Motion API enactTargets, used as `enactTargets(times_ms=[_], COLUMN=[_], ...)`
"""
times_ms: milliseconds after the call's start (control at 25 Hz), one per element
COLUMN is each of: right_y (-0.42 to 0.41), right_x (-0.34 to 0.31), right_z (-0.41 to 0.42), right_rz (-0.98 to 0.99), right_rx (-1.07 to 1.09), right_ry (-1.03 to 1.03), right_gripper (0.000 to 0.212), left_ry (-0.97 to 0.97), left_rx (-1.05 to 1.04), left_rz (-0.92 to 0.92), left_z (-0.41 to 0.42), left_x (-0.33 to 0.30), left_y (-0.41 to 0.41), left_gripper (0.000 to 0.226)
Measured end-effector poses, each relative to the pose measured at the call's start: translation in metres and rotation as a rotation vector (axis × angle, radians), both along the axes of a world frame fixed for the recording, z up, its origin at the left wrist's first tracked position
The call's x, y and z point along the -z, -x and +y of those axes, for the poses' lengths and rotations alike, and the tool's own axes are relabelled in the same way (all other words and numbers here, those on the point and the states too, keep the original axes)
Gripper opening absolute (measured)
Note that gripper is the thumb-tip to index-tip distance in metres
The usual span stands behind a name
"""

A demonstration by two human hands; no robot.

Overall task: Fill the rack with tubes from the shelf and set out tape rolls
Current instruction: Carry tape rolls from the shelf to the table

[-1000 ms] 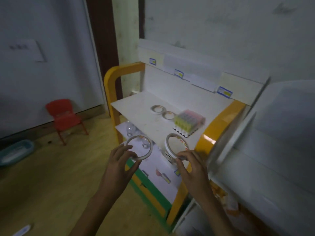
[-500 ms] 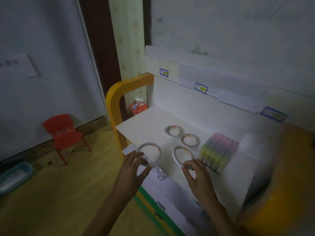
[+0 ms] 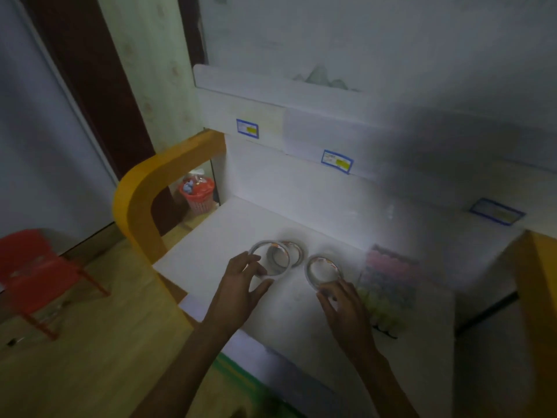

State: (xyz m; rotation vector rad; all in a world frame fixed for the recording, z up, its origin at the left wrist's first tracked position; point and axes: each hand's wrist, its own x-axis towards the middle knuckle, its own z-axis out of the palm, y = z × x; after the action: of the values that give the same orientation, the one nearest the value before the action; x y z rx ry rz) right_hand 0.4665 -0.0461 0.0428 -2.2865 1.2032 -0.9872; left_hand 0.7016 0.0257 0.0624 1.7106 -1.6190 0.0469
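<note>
The left hand [image 3: 241,285] pinches a tape roll [image 3: 269,260] by its near rim, thumb below and fingers curled over the left edge, so that the ring is held tilted just over the white shelf top [image 3: 229,233]. This roll overlaps a second tape roll [image 3: 290,253] that lies flat on the shelf top right behind it; whether the two touch is lost in the blur. The right hand [image 3: 346,306] grips a third tape roll [image 3: 324,271] at its near edge, fingertips curled round the rim, the ring sitting low at the surface just right of the other two. Whether it rests on the shelf top or is lifted a little cannot be told. Immediately right of the right hand stands the tube rack [image 3: 388,285], filled with capped tubes in rows of pink, bluish and yellow-green, smeared by motion blur. The shelf top belongs to a low unit with an orange curved frame [image 3: 141,206] at its left end and a white back panel carrying blue-bordered labels [image 3: 337,161]. Behind the frame's gap a red basket [image 3: 197,194] sits on the floor, and a red chair [image 3: 36,267] stands on the wooden floor [image 3: 90,357] at far left.
</note>
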Motion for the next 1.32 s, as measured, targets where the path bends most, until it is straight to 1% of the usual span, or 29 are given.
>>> enactTargets(times_ms=[80,160,280,360,440,520,600,720,800,920,960,1120,1240,1320], right_y=[-0.011,-0.023,-0.034,-0.038,-0.04,-0.045,-0.049,-0.055,-0.056,-0.057,-0.057,-0.05,-0.037,-0.022], right_x=[0.009,0.019,0.032,0.038,0.042,0.046,0.046,0.046,0.044,0.041,0.039,0.023,0.006,-0.003], right_z=[-0.007,-0.011,-0.016,-0.018,-0.016,-0.013,-0.012,-0.011,-0.01,-0.009,-0.008,0.002,0.019,0.035], right_rz=[0.054,0.098,0.089,0.089,0.113,0.154,0.181,0.221,0.244,0.286,0.294,0.164,0.104,0.104], right_rx=[0.062,0.133,0.295,0.36,0.391,0.421,0.446,0.45,0.448,0.447,0.445,0.455,0.439,0.472], right_ry=[0.091,0.113,0.045,0.021,0.033,0.043,0.06,0.102,0.106,0.072,0.056,-0.034,-0.034,-0.02], right_gripper=[0.017,0.023,0.02,0.011,0.006,0.006,0.006,0.018,0.02,0.008,0.009,0.026,0.033,0.036], left_ry=[-0.02,-0.047,-0.041,-0.029,-0.076,-0.152,-0.168,-0.15,-0.163,-0.188,-0.189,-0.148,-0.08,-0.046], left_rx=[0.063,0.125,0.252,0.34,0.384,0.417,0.441,0.433,0.439,0.468,0.49,0.527,0.6,0.663], left_rz=[0.003,0.015,0.042,0.037,0.03,0.017,-0.034,0.001,0.032,0.034,0.018,-0.022,-0.037,-0.045], left_z=[-0.026,-0.051,-0.078,-0.092,-0.1,-0.106,-0.109,-0.107,-0.104,-0.105,-0.105,-0.106,-0.105,-0.101], left_x=[0.007,0.016,0.026,0.034,0.046,0.058,0.066,0.061,0.058,0.057,0.057,0.044,0.022,0.008], left_y=[-0.008,-0.017,-0.024,-0.029,-0.033,-0.038,-0.042,-0.045,-0.046,-0.048,-0.049,-0.049,-0.031,-0.009], left_gripper=[0.024,0.029,0.029,0.024,0.024,0.027,0.028,0.028,0.03,0.03,0.03,0.038,0.042,0.044])
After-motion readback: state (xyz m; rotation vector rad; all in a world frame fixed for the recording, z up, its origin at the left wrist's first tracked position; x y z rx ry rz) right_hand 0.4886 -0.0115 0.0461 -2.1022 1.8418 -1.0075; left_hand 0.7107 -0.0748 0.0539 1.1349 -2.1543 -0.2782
